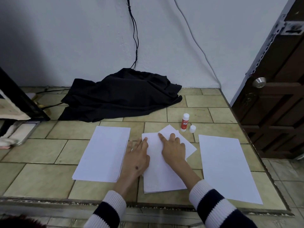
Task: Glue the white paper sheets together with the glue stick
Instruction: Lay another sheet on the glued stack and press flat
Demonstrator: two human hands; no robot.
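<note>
Tan stone-tiled desk (49,178) fills the lower frame. At lower centre both hands, left (137,157) and right (173,149), press flat-fingered on overlapped white paper sheets (158,175), seemingly smoothing a bond. Next likely calls for the uncapped red-and-white glue stick (184,122), upright just beyond, and another sheet.

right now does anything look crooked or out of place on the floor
Yes: under the hands, the lower sheet lies skewed beneath the top sheet, its corners sticking out. The glue stick stands uncapped, cap beside it.
</note>
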